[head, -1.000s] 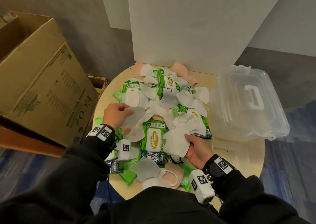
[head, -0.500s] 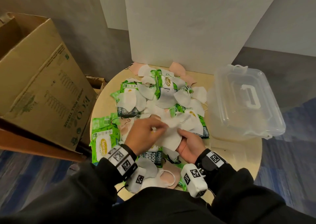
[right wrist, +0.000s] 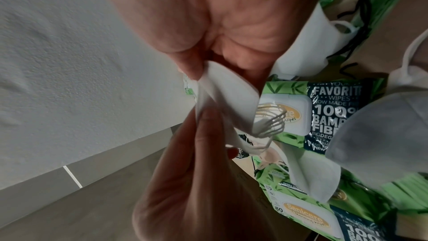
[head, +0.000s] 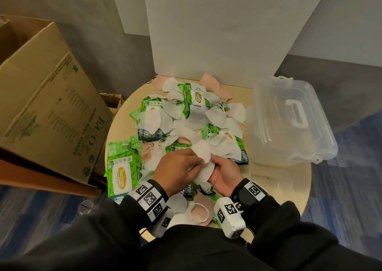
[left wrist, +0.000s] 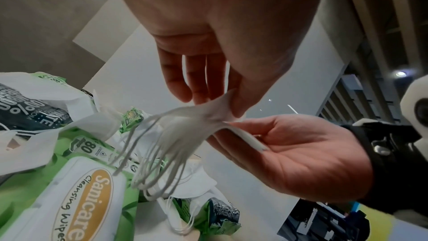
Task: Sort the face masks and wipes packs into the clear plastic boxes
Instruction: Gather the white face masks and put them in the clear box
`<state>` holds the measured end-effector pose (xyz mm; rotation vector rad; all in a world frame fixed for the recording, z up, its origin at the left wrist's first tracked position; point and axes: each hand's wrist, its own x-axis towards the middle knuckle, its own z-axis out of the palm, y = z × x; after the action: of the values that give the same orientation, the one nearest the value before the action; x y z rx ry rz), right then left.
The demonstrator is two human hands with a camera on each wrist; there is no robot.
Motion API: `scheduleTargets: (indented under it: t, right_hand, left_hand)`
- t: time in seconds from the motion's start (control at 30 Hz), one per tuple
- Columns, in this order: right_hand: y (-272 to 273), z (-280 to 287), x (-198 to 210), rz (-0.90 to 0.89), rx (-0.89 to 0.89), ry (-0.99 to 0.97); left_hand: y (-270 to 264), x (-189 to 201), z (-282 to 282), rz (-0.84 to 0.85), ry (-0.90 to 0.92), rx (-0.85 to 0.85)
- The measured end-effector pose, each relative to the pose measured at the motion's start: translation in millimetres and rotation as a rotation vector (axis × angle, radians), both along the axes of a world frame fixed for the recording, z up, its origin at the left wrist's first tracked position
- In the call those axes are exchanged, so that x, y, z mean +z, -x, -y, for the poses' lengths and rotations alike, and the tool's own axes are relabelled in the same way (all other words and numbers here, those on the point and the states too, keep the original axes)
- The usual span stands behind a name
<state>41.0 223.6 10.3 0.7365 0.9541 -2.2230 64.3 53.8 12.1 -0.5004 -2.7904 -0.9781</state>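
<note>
A heap of white and pink face masks (head: 192, 119) and green wipes packs (head: 122, 173) covers the round table (head: 279, 179). Over its near middle, both hands hold a small stack of white masks (head: 203, 157). My left hand (head: 177, 167) pinches the stack's edge between thumb and fingers (left wrist: 215, 102). My right hand (head: 224, 171) grips the stack from below, fingers curled under it (left wrist: 289, 149). The ear loops (left wrist: 157, 162) hang down from the stack. A clear plastic box (head: 289, 121) with its lid on stands at the table's right.
A big cardboard box (head: 47, 109) leans close at the left of the table. A white board (head: 217, 32) stands upright behind the heap. Bare tabletop shows in front of the clear box. Blue carpet lies around the table.
My left hand carried a white mask from the left side over to the right hand. Both hands now hold the masks together as one stack.
</note>
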Motion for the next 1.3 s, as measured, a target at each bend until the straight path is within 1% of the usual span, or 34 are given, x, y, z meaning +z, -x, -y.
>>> scheduleTargets:
  t: [0.13, 0.3, 0.8, 1.03, 1.17, 1.3]
  right_hand:
    - [-0.3, -0.6, -0.7, 0.011, -0.009, 0.016]
    - [-2.0, -2.4, -1.0, 0.008, 0.007, 0.04]
    - [-2.1, 0.6, -0.9, 0.037, -0.008, 0.031]
    - [-2.0, -0.2, 0.6, 0.038, -0.012, 0.021]
    - [-3.2, 0.9, 4.7, 0.018, 0.003, 0.062]
    - [-2.7, 1.2, 0.1, 0.04, 0.01, 0.08]
  left_hand:
    - [-3.1, -3.0, -1.7, -0.005, 0.072, -0.054]
    - [-5.7, -0.7, -4.2, -0.033, 0.107, -0.097]
    - [-6.2, -2.5, -5.7, -0.074, 0.171, -0.113]
    - [-9.6, -2.5, -4.4, -0.147, 0.246, -0.144]
    - [-9.4, -2.9, -4.4, -0.195, 0.296, -0.168]
    - [-9.8, -5.8, -4.5, -0.235, 0.321, -0.193]
